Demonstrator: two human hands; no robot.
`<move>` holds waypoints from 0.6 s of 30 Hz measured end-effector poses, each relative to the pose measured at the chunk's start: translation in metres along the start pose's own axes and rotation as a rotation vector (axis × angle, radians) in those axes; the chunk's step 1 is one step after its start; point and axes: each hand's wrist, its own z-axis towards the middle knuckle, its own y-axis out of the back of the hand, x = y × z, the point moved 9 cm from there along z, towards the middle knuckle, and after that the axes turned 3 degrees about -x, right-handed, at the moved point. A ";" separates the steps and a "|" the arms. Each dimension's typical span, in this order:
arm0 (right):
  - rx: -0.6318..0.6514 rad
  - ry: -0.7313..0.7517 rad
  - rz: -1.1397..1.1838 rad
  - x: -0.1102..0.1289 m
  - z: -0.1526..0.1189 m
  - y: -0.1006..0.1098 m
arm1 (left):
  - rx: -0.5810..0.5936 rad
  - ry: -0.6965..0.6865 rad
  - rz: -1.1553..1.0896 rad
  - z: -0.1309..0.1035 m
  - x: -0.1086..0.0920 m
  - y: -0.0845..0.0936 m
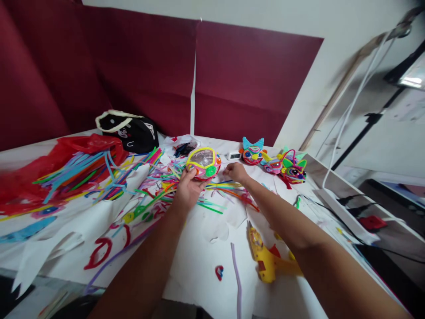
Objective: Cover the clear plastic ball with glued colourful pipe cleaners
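Observation:
My left hand is wrapped round the lower side of a round craft ornament, which has a clear or silvery top framed in yellow, with pink, green, blue and orange trim. Just right of the ornament is my right hand, its fingers curled together; whatever they hold, if anything, is hidden. Under and around both hands lie many coloured pipe cleaners. A yellow hot glue gun lies on the table below my right forearm. Nearer me are a purple pipe cleaner and a small red and blue coiled piece.
Several decorated animal-like ornaments stand at the back right beside a small white digital display. A red plastic bag and a black pouch are at the left. A power strip with cables runs along the right.

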 end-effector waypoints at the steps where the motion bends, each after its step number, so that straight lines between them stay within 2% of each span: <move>1: -0.037 0.004 0.030 -0.005 0.001 0.008 | -0.002 0.002 -0.006 0.000 0.000 0.000; 5: -0.174 0.027 0.133 -0.025 0.001 0.036 | -0.005 0.008 -0.026 -0.001 -0.001 -0.001; 9: -0.244 0.059 0.200 -0.040 -0.003 0.047 | -0.006 0.011 -0.028 -0.002 0.000 -0.001; 15: -0.178 0.097 0.229 -0.056 -0.010 0.045 | -0.010 -0.011 -0.019 -0.001 -0.001 -0.001; 18: -0.137 0.103 0.203 -0.062 -0.021 0.052 | -0.032 -0.006 -0.017 0.000 -0.001 0.000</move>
